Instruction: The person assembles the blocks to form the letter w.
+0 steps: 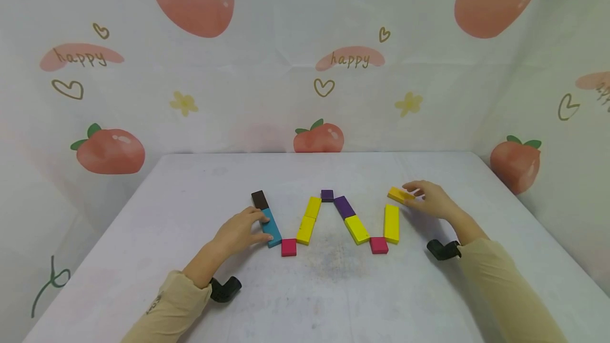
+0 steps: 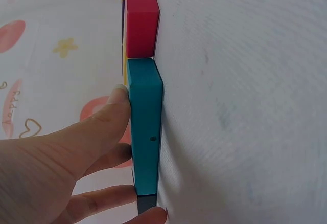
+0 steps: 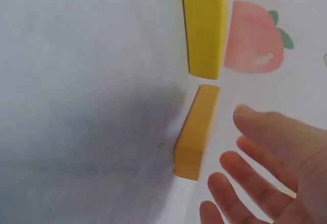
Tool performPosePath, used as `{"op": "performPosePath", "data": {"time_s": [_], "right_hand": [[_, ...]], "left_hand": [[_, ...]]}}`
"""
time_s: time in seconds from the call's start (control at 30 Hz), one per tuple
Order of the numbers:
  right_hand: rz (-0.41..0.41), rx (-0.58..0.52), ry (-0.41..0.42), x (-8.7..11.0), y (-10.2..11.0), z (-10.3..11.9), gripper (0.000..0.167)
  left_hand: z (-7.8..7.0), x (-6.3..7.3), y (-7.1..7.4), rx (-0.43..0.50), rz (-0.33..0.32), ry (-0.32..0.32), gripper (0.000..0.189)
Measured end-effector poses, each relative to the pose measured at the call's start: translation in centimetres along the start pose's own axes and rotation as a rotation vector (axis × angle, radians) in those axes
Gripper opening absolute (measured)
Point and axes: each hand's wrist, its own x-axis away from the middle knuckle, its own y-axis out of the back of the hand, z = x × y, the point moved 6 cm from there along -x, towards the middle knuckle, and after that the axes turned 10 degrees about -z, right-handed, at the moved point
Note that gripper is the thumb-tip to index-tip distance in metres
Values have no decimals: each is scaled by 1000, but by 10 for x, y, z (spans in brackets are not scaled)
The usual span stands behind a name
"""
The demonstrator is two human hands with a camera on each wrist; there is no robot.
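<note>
My left hand [image 1: 237,233] rests on the blue block [image 2: 145,137], thumb and fingertips touching it without curling round. One finger reaches the dark brown block [image 1: 259,199] that adjoins its far end. The near end of the blue block borders a red block [image 1: 288,247]. On the other side, my right hand [image 1: 431,200] hovers by the orange-yellow block [image 3: 194,132], its fingers loosely bent and apart from it in the right wrist view. That block lies slanted, just beyond the far end of an upright-running yellow block [image 1: 392,224].
Between the hands, the zigzag row continues with two yellow blocks [image 1: 309,219], a small purple block [image 1: 327,196], a longer purple block [image 1: 344,207], another yellow block [image 1: 357,229] and a second red block [image 1: 379,245]. All lie flat on the white table [image 1: 333,300]. A printed curtain [image 1: 267,94] hangs behind.
</note>
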Motion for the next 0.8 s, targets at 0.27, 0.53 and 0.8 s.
{"op": "performPosePath", "data": {"time_s": [0.27,0.53,0.8], "right_hand": [[17,-19,-88,-9,-6,-12,45],[57,-30,-171,-12,-11,-15,45],[76,-20,-194,-13,-12,-14,44]], "left_hand": [[0,0,0,-2,3,3,43],[0,1,0,-6,0,-1,43],[0,1,0,-9,-7,-7,43]]}}
